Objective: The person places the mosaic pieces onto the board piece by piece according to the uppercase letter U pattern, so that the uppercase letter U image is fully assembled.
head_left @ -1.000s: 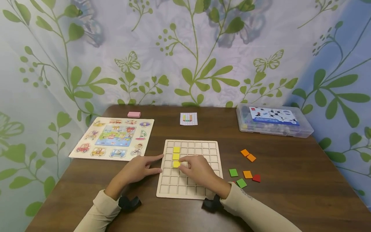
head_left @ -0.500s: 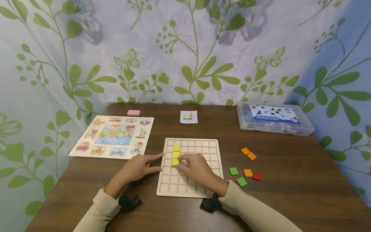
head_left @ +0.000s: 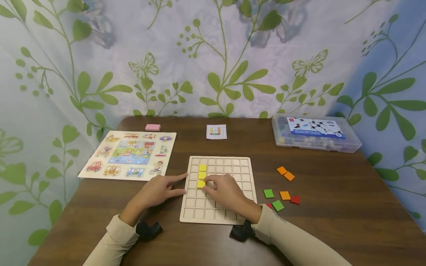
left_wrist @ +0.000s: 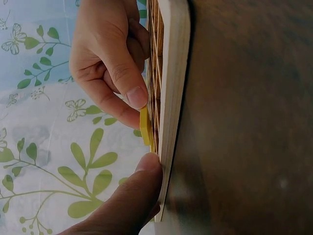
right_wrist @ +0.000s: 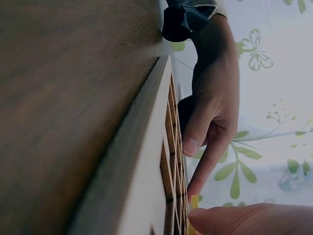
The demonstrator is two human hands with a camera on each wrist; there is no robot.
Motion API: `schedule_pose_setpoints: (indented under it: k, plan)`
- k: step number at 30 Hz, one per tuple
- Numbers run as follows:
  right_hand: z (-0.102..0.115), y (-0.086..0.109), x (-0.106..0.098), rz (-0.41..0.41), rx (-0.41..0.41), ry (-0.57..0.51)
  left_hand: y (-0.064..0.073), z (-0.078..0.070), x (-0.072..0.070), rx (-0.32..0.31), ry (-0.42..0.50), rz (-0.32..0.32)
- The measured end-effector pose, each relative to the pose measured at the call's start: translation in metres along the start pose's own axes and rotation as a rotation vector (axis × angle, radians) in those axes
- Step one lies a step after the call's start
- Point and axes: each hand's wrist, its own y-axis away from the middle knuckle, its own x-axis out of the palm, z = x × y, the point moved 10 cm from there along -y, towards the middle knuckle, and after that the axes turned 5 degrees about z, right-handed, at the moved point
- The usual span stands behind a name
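A wooden grid board [head_left: 196, 203] lies on the table in front of me. My right hand [head_left: 227, 192] pinches a yellow square tile [head_left: 201, 184] between thumb and index finger over the board's second column. Seen from the left wrist, this tile [left_wrist: 145, 128] stands a little proud of the grid, tilted. Two more yellow tiles [head_left: 202, 171] sit in the cells just above it in the same column. My left hand [head_left: 159, 190] has index finger and thumb stretched to the board's left edge, touching it. The right wrist view shows the left hand [right_wrist: 215, 107] across the board.
Orange tiles [head_left: 285, 195], green tiles [head_left: 278, 205] and red pieces [head_left: 295, 200] lie loose right of the board. A small pattern card [head_left: 216, 132] is behind it. A picture puzzle [head_left: 129, 155] and pink block [head_left: 152, 127] are left, a clear plastic case [head_left: 316, 133] back right.
The head view has tilted slightly, so the table sits higher in it. Both hands keep their places at the board, the right still holding the yellow tile at the same cell.
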Motion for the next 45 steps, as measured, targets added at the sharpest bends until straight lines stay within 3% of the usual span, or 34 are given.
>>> schedule_pose_setpoints:
  k: [7, 26, 45]
  plan:
    - [0.001, 0.0, 0.001, 0.005, 0.01, 0.028, 0.0, 0.001, 0.001, -0.026, 0.011, 0.03]
    - [0.003, 0.002, -0.001, -0.038, -0.005, 0.062, 0.0, 0.003, 0.002, -0.025, 0.009, 0.024]
    - [0.005, 0.007, -0.013, -0.084, -0.006, -0.045, 0.0, 0.0, 0.001, -0.003, 0.0, 0.014]
